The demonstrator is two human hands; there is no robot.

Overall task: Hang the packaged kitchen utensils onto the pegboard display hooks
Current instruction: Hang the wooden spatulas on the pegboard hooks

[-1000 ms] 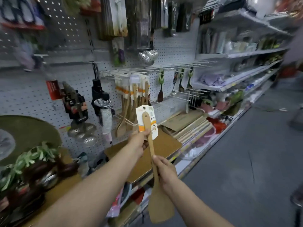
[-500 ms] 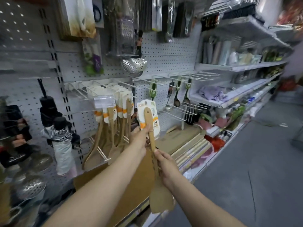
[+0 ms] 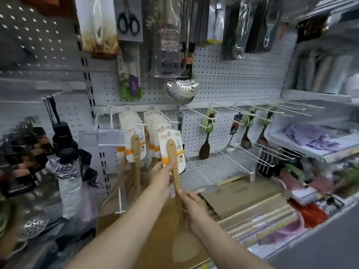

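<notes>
While both hands hold it upright before the pegboard [image 3: 233, 78], the packaged wooden spatula [image 3: 173, 167] stands with its white and orange card [image 3: 171, 150] at the top and its broad blade [image 3: 184, 247] low near the bottom of the view; the left hand [image 3: 161, 175] pinches the handle and the lower edge of the card, thumb and fingers [image 3: 171, 165] pressed together on it; the right hand [image 3: 194, 206] grips the handle lower down, its fingers curled round the wood; the card top sits just below and near the tip of a white display hook [image 3: 165, 115], though whether it touches the wire I cannot tell; that hook carries a stack of like carded spatulas [image 3: 155, 125] just behind the held one, and a second carded spatula [image 3: 136, 146] hangs just to the left; farther right, dark spoons [image 3: 206, 148] with green cards hang on other hooks, several long wire hooks [image 3: 281, 107] beside them; above hang a perforated metal skimmer [image 3: 181, 89], a grater [image 3: 168, 51] and black-handled scissors [image 3: 128, 22]; folded umbrellas [image 3: 66, 162] hang at the left; cardboard sheets [image 3: 239, 197] lie on the shelf below.
</notes>
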